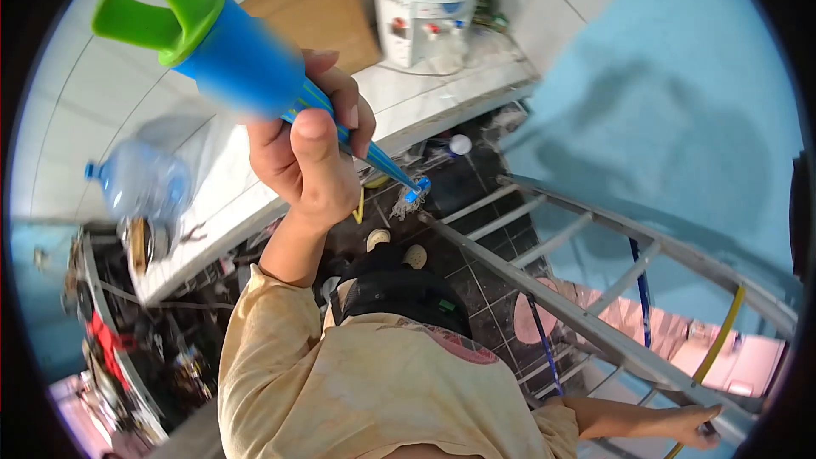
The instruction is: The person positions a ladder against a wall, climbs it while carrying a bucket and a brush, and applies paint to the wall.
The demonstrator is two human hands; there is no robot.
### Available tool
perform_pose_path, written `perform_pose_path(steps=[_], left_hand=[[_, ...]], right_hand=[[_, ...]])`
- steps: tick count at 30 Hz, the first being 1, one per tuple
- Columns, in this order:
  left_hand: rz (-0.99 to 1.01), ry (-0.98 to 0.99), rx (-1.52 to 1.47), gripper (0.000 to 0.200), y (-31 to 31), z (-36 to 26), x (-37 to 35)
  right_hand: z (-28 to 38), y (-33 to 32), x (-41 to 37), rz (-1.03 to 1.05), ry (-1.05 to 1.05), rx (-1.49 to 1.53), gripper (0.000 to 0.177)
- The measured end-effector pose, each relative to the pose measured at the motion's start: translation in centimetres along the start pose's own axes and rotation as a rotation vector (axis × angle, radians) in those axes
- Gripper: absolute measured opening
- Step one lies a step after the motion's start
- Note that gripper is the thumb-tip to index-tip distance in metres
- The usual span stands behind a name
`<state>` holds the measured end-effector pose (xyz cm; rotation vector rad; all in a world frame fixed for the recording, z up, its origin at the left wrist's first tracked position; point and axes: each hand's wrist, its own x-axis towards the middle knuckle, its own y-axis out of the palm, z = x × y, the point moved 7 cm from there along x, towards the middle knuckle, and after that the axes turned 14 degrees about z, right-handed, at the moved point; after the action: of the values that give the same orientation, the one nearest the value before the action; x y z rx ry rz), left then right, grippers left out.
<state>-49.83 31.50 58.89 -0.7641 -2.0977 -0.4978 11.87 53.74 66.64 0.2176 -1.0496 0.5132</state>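
My left hand (310, 149) is raised close to the camera and shut around a long blue mop handle (246, 64) with a green hanging loop (157, 4) at its top. The handle runs down to the mop head (414, 194), blue with white strands, near the dark tiled floor. My right hand (693, 425) at the bottom right grips a rail of the aluminium ladder (552, 289). My yellow shirt (357, 382) and my shoes (378, 240) show below me.
A white tiled counter (408, 89) carries a water dispenser (421, 17), a brown board (319, 8) and a large plastic bottle (140, 178). The blue wall (680, 119) stands on the right. Cluttered tools and cables lie at the lower left (110, 348).
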Motion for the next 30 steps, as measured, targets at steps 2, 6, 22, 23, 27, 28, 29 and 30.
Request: perform_pose_path(steps=[2,6,22,23,27,28,29,30], left_hand=[[-0.007,-0.017,-0.019,0.044,-2.5,-2.1,-1.3],[0.015,-0.115,-0.042,0.045,-6.6,-4.9,-4.6],[-0.245,-0.191,0.218,0.037,-34.0,-12.9,-19.5],[-0.328,-0.160,0.319,0.035,-35.5,-13.6,-19.8],[-0.374,-0.073,0.554,0.011,-41.5,-14.2,-20.6],[-0.418,-0.075,0.477,0.004,-43.6,-13.0,-21.3],[-0.435,-0.099,0.446,0.002,-45.4,-12.1,-22.2],[-0.448,-0.122,0.412,0.004,-47.3,-11.0,-22.9]], right_hand=[[3.8,1.6,-3.3,-0.060,-0.146,0.157,0.049],[16.2,6.5,-12.4,0.145,-0.421,0.416,0.023],[64.2,-9.7,-55.4,2.241,-1.196,1.476,0.080],[65.4,-10.9,-57.0,2.381,-1.116,1.541,0.081],[67.1,-13.4,-59.4,2.329,-1.063,1.705,0.085],[67.1,-13.7,-59.4,2.249,-1.118,1.725,0.087],[66.5,-13.2,-59.8,2.310,-1.140,1.663,0.086],[65.7,-12.1,-60.2,2.355,-1.092,1.642,0.081]])
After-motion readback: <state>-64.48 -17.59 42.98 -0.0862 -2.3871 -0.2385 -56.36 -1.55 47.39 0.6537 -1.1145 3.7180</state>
